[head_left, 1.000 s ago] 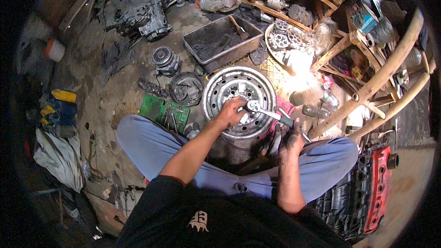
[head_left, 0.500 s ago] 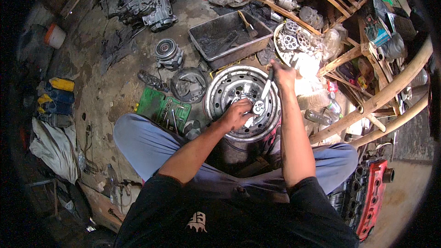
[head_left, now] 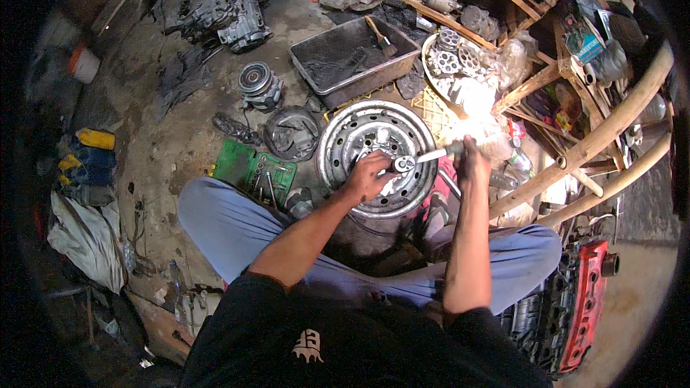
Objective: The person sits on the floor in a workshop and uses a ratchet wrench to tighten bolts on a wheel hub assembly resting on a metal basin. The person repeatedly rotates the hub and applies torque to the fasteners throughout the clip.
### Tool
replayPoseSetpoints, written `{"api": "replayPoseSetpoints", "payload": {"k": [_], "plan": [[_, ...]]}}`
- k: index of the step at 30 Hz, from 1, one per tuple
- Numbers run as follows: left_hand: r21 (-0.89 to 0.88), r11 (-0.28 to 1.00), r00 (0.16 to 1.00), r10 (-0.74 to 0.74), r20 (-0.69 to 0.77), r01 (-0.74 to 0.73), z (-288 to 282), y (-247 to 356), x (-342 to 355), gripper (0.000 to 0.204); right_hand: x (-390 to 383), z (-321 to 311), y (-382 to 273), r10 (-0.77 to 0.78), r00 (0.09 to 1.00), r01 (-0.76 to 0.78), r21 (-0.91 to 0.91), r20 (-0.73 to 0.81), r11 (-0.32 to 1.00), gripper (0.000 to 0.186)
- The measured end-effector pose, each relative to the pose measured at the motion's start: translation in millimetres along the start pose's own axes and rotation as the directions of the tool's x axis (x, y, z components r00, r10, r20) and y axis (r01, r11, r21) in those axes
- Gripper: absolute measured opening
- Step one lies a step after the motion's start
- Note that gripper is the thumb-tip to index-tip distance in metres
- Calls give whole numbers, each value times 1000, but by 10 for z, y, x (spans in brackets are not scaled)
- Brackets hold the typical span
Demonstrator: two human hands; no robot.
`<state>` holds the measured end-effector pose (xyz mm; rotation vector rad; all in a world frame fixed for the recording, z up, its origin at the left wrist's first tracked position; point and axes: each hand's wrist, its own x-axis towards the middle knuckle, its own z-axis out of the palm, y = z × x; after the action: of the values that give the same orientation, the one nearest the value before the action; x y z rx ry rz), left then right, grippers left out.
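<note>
My right hand [head_left: 474, 163] is closed around the dark grip of a ratchet wrench [head_left: 431, 156], whose shaft points left over the wheel. The round ratchet head lies beside the fingers of my left hand [head_left: 371, 177]. Those fingers are curled over a shiny metal part [head_left: 388, 145] at the middle of a steel wheel rim [head_left: 328, 167]; what exactly they grip is hidden. The rim lies flat in front of me, between my bent legs. Left of it, a green socket case [head_left: 233, 162] is open, with sockets and bars inside.
Beyond the rim stands a black tub [head_left: 323, 88] with a brush [head_left: 381, 37] in it. A pulley unit [head_left: 257, 86] and a dark round housing [head_left: 291, 134] sit to the left. Wooden poles [head_left: 586, 136] and a parts-filled rack [head_left: 528, 3] border the right side. A red engine cover [head_left: 583, 305] lies near right.
My right hand has swung the ratchet handle toward me and to the right, from pointing away to pointing nearly sideways. My left hand stays at the ratchet head.
</note>
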<state>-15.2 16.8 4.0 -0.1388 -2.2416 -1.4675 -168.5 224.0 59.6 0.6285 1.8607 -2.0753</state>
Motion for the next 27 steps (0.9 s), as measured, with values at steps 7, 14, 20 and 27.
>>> {"api": "replayPoseSetpoints", "payload": {"k": [7,14,20,27], "plan": [[32,999,1000,19,-2,-19,35,-160,-74,27,-1727,-376,528,-9,992,36,214,-127,976,34],[37,999,1000,1,25,-1,32,-103,-26,30,-2480,-251,903,232,967,-248,167,107,954,39],[100,994,997,45,64,-52,-10,-109,-39,29,-2173,-398,668,186,982,-185,326,30,927,35],[10,1000,993,25,118,-26,-37,-125,-17,30,-1651,-196,181,137,979,-73,367,-152,927,27]]}}
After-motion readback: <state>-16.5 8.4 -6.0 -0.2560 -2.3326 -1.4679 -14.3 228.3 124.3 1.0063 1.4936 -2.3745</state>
